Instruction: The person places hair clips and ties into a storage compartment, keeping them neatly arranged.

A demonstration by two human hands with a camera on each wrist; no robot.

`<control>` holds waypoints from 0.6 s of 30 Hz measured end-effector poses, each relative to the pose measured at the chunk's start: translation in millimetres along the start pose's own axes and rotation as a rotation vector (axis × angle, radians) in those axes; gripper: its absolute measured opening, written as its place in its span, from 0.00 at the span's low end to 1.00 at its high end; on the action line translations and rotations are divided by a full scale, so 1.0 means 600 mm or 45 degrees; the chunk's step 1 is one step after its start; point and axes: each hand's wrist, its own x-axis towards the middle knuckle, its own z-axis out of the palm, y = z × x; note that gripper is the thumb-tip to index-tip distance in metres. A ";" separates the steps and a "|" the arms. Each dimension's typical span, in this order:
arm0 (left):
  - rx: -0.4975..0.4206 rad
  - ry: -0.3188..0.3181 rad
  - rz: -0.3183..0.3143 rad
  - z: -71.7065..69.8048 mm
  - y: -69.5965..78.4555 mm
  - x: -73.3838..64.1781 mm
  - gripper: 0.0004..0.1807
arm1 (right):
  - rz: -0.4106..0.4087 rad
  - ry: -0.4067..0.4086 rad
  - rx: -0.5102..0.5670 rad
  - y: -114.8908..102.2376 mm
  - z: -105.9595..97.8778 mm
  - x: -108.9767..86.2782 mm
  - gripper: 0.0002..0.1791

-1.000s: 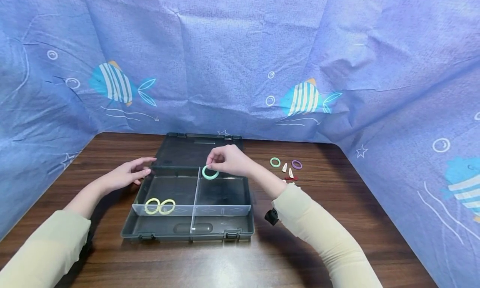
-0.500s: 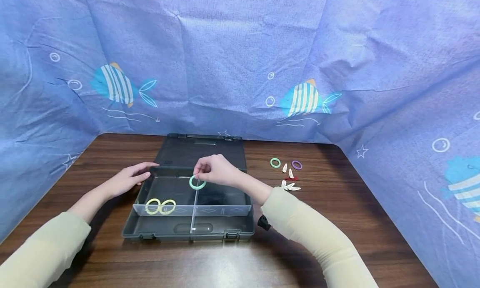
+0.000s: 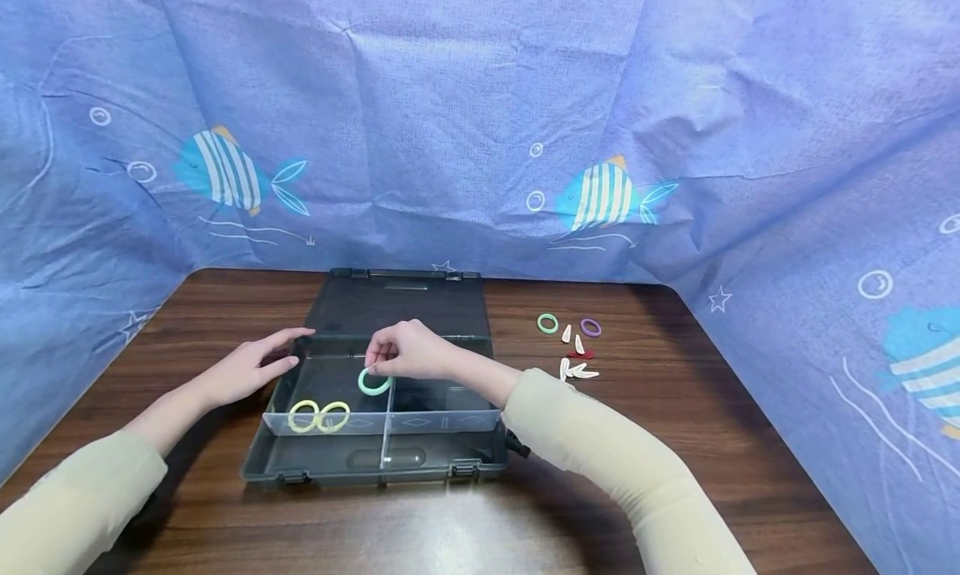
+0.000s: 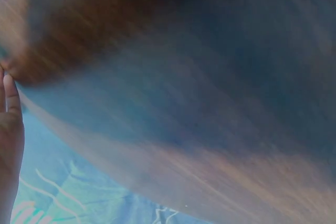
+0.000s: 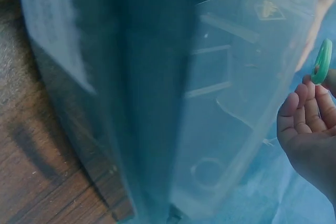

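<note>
In the head view my right hand (image 3: 411, 350) pinches a mint-green hair tie (image 3: 374, 382) between thumb and fingers, over the back left compartment of a smoky grey divided box (image 3: 375, 475). The right wrist view shows the same green hair tie (image 5: 322, 62) at the fingertips of that hand (image 5: 310, 124). Two yellow hair ties (image 3: 303, 417) lean side by side at the clear divider in the box's left part. My left hand (image 3: 247, 368) rests at the box's left rim with fingers extended. Only part of that hand (image 4: 9, 129) shows in the left wrist view.
The box's lid (image 3: 401, 304) lies folded back behind it. Right of the box on the wooden table (image 3: 660, 408) lie a green hair tie (image 3: 547, 323), a purple hair tie (image 3: 591, 327), several white hair clips (image 3: 577, 371) and a red clip (image 3: 581, 355). A blue fish-print cloth (image 3: 450, 125) hangs behind.
My right hand has carried the green hair tie leftward and toward me, from over the back right compartment past the divider to the back left one. The left hand has stayed at the rim.
</note>
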 end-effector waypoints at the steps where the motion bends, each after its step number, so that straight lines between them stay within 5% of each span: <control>1: 0.016 0.007 0.005 0.000 -0.001 0.000 0.26 | -0.001 -0.007 -0.010 0.001 0.001 0.001 0.02; 7: 0.070 0.044 0.039 0.001 -0.006 0.003 0.26 | 0.009 -0.032 -0.019 0.007 0.002 0.002 0.02; 18: -0.016 0.054 -0.010 0.001 -0.011 0.005 0.25 | -0.031 0.017 -0.067 0.014 0.016 0.014 0.02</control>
